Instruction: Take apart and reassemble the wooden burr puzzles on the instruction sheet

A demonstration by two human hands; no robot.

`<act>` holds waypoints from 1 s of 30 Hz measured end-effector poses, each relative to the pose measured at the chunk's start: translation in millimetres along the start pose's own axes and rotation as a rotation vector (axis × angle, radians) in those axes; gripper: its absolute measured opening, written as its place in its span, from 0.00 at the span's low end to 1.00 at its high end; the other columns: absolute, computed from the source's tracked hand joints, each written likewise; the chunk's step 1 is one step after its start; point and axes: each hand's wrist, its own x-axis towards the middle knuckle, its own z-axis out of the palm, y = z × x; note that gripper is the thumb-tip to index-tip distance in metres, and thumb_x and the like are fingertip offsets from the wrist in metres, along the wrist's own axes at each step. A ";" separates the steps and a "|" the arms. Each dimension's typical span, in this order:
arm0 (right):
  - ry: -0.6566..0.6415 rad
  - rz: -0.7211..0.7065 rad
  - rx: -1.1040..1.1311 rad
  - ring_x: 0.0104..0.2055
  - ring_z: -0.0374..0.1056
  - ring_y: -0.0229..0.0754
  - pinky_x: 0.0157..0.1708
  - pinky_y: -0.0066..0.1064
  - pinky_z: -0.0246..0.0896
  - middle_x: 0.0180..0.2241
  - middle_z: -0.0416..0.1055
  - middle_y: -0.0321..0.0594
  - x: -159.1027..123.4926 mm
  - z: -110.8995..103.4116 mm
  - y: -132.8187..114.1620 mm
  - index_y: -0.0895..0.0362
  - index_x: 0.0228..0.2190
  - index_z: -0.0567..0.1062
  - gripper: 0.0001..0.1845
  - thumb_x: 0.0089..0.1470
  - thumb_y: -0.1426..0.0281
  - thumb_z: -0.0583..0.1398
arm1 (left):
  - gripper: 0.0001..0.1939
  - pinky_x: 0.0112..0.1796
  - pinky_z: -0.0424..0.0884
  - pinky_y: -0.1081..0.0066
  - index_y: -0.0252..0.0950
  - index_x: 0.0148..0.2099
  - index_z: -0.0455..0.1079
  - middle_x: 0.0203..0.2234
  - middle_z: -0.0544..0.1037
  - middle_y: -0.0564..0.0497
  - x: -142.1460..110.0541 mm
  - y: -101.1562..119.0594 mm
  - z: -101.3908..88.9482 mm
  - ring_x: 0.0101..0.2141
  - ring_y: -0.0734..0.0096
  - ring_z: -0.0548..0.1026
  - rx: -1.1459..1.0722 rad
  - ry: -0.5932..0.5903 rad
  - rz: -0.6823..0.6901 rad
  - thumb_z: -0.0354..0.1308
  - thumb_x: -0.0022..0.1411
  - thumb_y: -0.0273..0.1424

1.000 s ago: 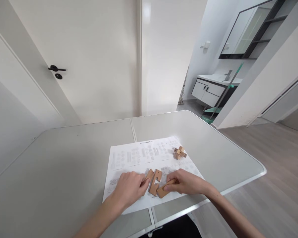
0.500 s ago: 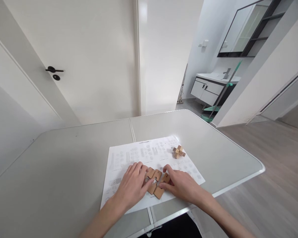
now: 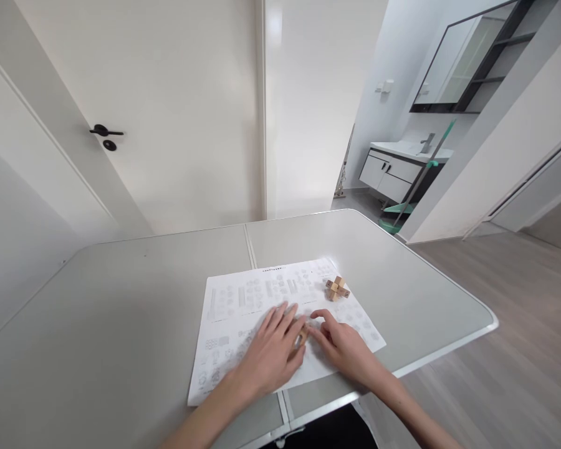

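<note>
Over the middle of the printed paper sheet (image 3: 247, 299), my left hand (image 3: 273, 352) curves across the flat wooden puzzle pieces (image 3: 302, 338), thumb and index finger around them. Only a small bit of wood shows between those two fingers; the rest is hidden under the palm. My right hand (image 3: 343, 346) is close on the right, its thumb tip at the right edge of the wood. Its index finger is bent and stands apart from the thumb. Farther back, an interlocking wooden cross puzzle (image 3: 337, 289) rests on the sheet's right side.
The sheet lies on a pale grey table (image 3: 121, 312) with a metal rim and a centre seam. Behind the table stands a closed white door (image 3: 187, 112). At the right are a washbasin cabinet (image 3: 390, 171) and a green-handled broom (image 3: 425, 168).
My left hand has slid right and now covers the wooden pieces, which lay exposed between my hands. My right thumb has shifted up to the wood's edge. The cross puzzle stays put.
</note>
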 end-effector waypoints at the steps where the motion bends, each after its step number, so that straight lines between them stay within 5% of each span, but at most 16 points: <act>1: 0.019 0.000 0.027 0.28 0.68 0.46 0.30 0.31 0.53 0.25 0.70 0.33 -0.6 0.9 2.1 0.52 0.51 0.66 0.18 0.70 0.55 0.49 | 0.27 0.69 0.52 0.44 0.46 0.74 0.51 0.73 0.54 0.48 0.4 -5.4 0.6 0.73 0.51 0.48 0.031 0.019 -0.010 0.45 0.77 0.39; 11: 0.030 0.024 0.085 0.25 0.63 0.44 0.29 0.31 0.49 0.23 0.65 0.31 -1.0 1.3 2.7 0.52 0.50 0.69 0.21 0.69 0.51 0.49 | 0.29 0.68 0.52 0.45 0.44 0.74 0.54 0.73 0.56 0.47 -15.3 -100.1 -21.3 0.72 0.49 0.50 0.230 0.149 -0.266 0.42 0.77 0.45; 17: 0.114 0.017 0.255 0.23 0.56 0.42 0.27 0.30 0.48 0.21 0.59 0.29 -4.6 -3.6 2.9 0.51 0.47 0.71 0.23 0.67 0.47 0.52 | 0.28 0.66 0.56 0.44 0.43 0.72 0.59 0.70 0.61 0.46 -40.2 -138.6 -34.2 0.71 0.47 0.54 0.314 0.212 -0.350 0.43 0.75 0.46; 23: 0.475 0.210 0.138 0.21 0.57 0.42 0.25 0.31 0.48 0.20 0.61 0.27 7.0 -31.0 24.5 0.53 0.48 0.65 0.26 0.66 0.44 0.50 | 0.28 0.67 0.56 0.46 0.38 0.71 0.60 0.69 0.63 0.44 -47.6 -141.9 -45.6 0.70 0.48 0.55 0.317 0.258 -0.350 0.43 0.75 0.44; 30: 0.396 0.255 0.005 0.30 0.71 0.48 0.31 0.35 0.58 0.32 0.77 0.42 32.4 -41.0 48.7 0.53 0.42 0.68 0.25 0.65 0.44 0.50 | 0.22 0.66 0.58 0.48 0.40 0.66 0.64 0.67 0.66 0.44 -40.2 -118.0 -51.5 0.69 0.53 0.58 0.248 0.274 -0.228 0.44 0.76 0.40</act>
